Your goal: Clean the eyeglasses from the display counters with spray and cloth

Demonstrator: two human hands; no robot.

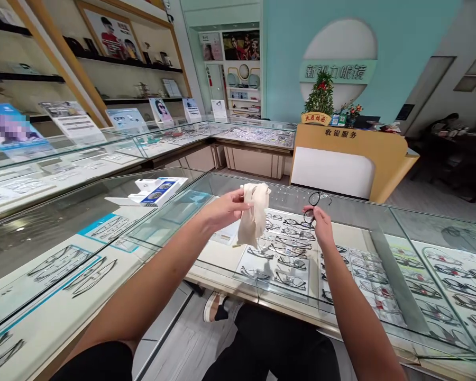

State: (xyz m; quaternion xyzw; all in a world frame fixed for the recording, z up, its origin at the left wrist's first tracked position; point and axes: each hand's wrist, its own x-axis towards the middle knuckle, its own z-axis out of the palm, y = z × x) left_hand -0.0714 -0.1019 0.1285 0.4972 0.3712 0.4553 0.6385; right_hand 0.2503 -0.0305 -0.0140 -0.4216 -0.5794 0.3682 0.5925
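Note:
My left hand (pixel 230 208) pinches a crumpled cream cloth (pixel 254 217) between thumb and fingers, and the cloth hangs down above the glass counter. To the right, my right hand (pixel 322 225) grips a pair of dark-rimmed eyeglasses (pixel 314 199) by one side, with the frame tilted upright and a temple arm sticking out to the right. The two hands are apart, and the cloth does not touch the eyeglasses. Beneath them, rows of eyeglass frames (pixel 291 263) lie on white trays inside the glass display case (pixel 226 267).
An opened white and blue box (pixel 158 193) stands on the counter to the left. Another glass showcase (pixel 174 135) runs along the back left, with advertising cards (pixel 127 119) on it. A yellow cashier desk (pixel 392 151) with a plant (pixel 319 98) stands beyond.

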